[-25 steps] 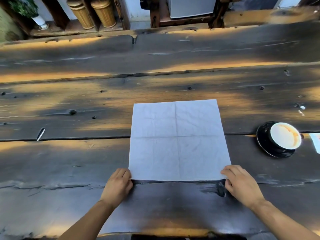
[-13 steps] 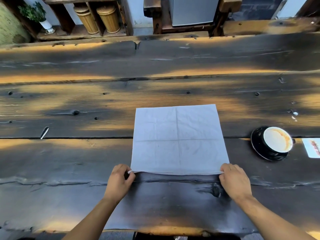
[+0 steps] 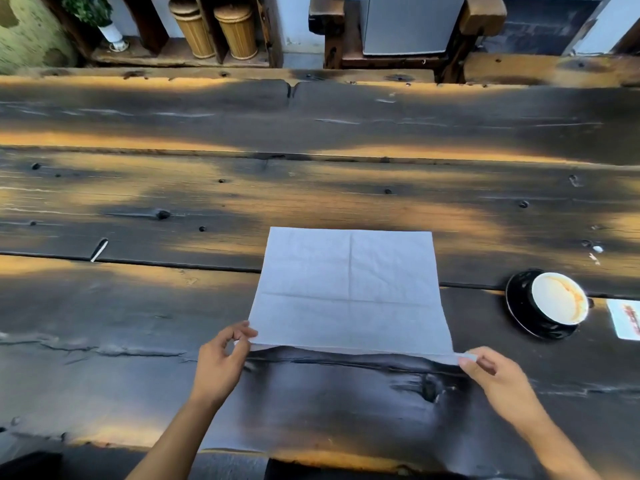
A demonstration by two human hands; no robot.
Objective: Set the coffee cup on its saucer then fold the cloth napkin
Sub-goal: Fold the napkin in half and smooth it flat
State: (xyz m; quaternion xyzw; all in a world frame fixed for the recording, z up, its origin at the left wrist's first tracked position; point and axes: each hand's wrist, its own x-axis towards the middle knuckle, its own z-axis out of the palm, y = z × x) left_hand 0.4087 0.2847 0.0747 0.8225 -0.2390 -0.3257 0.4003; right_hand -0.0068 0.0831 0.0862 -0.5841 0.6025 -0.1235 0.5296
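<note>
A white square napkin (image 3: 349, 289) with crease lines lies spread on the dark wooden table (image 3: 138, 323). Its near edge is lifted off the wood. My left hand (image 3: 221, 362) pinches the near left corner, and my right hand (image 3: 491, 372) pinches the near right corner. To the right, a black coffee cup (image 3: 559, 303) with a white, coffee-stained inside sits on its black saucer (image 3: 516, 306).
A small printed card (image 3: 627, 318) lies at the right edge, just past the saucer. A white sliver (image 3: 99, 250) rests in a plank gap on the left. Beyond the table's far edge stand two wicker bins (image 3: 214, 29), a potted plant (image 3: 93, 15) and a grey appliance (image 3: 412, 22).
Both hands went from resting on the near corners to pinching them, and the napkin's near edge has come up off the table. The camera view shifted slightly.
</note>
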